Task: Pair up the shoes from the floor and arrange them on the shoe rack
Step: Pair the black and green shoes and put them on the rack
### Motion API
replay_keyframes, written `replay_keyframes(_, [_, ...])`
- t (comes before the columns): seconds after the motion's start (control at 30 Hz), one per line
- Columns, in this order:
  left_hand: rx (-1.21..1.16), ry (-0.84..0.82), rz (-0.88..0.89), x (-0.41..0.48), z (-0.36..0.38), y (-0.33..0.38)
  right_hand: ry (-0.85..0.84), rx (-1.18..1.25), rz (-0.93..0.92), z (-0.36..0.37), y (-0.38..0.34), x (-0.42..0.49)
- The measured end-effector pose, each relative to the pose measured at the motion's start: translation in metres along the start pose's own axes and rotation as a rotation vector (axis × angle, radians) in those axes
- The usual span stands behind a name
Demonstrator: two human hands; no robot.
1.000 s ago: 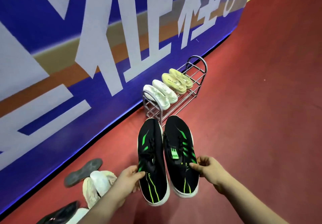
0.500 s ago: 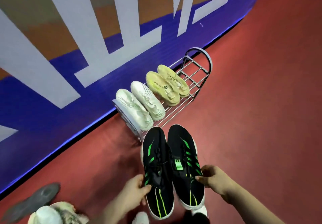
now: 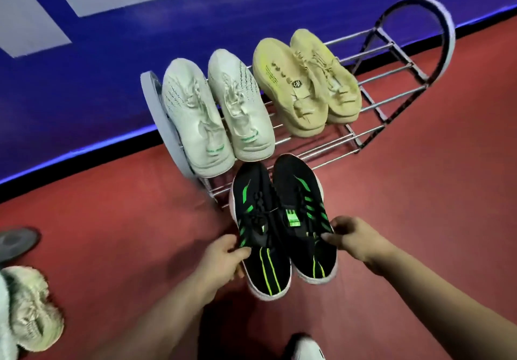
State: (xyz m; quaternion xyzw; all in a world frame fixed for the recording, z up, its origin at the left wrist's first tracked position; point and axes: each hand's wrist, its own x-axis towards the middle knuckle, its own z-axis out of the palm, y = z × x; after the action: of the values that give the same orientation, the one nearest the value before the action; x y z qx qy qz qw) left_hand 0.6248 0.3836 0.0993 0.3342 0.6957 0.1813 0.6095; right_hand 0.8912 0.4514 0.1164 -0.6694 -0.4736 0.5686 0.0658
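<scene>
Left edge crops a grey sole (image 3: 16, 240) and pale shoe (image 3: 32, 310).

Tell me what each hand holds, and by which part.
The left hand grips the left black shoe by its outer side near the opening; the right hand pinches the right black shoe likewise.
</scene>
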Motion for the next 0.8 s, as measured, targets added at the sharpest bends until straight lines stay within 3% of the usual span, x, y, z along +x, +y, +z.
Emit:
replay_keyframes(0.23, [-0.15,0.239,0.232,0.08,-0.006,-0.005,0.03,0.112,-0.248,0.014,-0.014,0.106])
replay_keyframes(0.37, [-0.253,0.435,0.3,0.117,-0.011,-0.003,0.06,0.156,-0.378,0.027,-0.034,0.155])
replay_keyframes(0.5, [-0.328,0.591,0.276,0.138,-0.011,-0.006,0.084,0.194,-0.387,0.04,-0.05,0.177])
replay_keyframes(0.63, [-0.328,0.628,0.203,0.141,-0.002,-0.007,0.262,0.19,-0.311,0.052,-0.057,0.186])
replay_keyframes(0.8, [-0.463,0.587,0.243,0.143,0.006,-0.021,0.459,0.352,-0.294,0.06,-0.045,0.188])
